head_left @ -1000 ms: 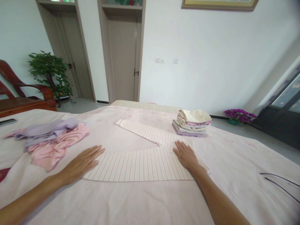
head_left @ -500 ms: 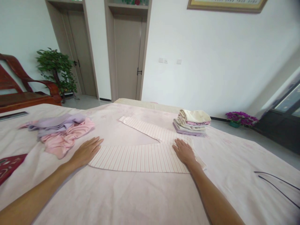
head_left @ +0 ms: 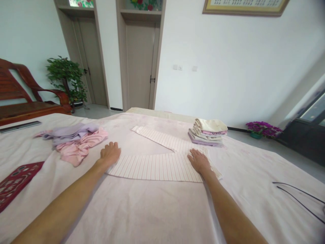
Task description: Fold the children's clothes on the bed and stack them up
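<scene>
Striped white-and-pink trousers point(head_left: 152, 167) lie spread on the pale pink cover, their two legs parted in a V toward the left. At the end of the near leg, my left hand point(head_left: 110, 155) has its fingers curled down over the hem, closed on it; the fingertips are hidden. My right hand point(head_left: 199, 161) rests flat near the waist end, fingers outstretched and pressing on the cloth. Beyond it stands a stack of folded clothes point(head_left: 208, 131). A crumpled heap of lilac and pink clothes point(head_left: 78, 140) lies left of the trousers.
A dark red patterned item point(head_left: 19, 181) lies at the left edge, with a flat silver-and-black device point(head_left: 20, 126) behind it. Thin black cords point(head_left: 299, 193) cross the right side of the cover. A wooden bench point(head_left: 30, 95) stands beyond at the left.
My left hand has gone from lying flat with straight fingers to curled at the near leg's hem. My right hand stays flat at the waist end. The view has shifted slightly.
</scene>
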`<state>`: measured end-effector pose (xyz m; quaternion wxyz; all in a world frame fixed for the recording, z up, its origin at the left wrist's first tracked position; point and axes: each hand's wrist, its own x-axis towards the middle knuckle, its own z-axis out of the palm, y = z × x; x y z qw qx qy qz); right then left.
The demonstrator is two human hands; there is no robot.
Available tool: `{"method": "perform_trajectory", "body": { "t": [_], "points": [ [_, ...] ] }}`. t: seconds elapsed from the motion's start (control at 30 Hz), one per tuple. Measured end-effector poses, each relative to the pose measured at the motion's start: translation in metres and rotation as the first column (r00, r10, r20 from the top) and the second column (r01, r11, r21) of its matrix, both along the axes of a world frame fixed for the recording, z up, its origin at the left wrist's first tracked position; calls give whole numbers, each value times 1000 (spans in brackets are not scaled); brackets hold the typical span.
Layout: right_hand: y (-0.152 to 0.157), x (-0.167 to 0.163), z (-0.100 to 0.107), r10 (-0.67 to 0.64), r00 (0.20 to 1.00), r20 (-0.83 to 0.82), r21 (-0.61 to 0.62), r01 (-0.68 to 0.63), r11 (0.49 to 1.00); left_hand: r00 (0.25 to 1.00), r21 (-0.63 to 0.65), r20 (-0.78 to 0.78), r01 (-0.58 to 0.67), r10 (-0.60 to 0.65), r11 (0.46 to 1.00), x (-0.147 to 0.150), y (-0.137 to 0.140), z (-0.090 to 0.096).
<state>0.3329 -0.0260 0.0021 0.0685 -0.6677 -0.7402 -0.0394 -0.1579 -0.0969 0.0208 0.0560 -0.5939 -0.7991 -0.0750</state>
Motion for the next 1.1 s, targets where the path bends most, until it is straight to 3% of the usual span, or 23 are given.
{"method": "perform_trajectory", "body": {
  "t": [0.1, 0.33, 0.5, 0.7, 1.1],
  "points": [
    [0, 0, 0, 9, 1000, -7, 2, -9, 1000, 999, 51, 21, -50, 49, 997, 4, 11, -12],
    [1, 1, -1, 10, 1000, -15, 12, -9, 1000, 1000, 70, 26, -2, 1, 998, -11, 16, -30],
    [2, 1, -3, 8, 1000, -20, 19, -8, 1000, 998, 111, 56, 26, -33, 993, -12, 14, -27],
    [2, 1, -3, 3, 1000, -23, 21, -3, 1000, 975, 179, 152, 133, -160, 975, -16, 13, -20],
    [-4, -1, 0, 7, 1000, -29, 43, -6, 999, 929, 226, 339, 71, -146, 971, -18, 10, -19]
  ]
}}
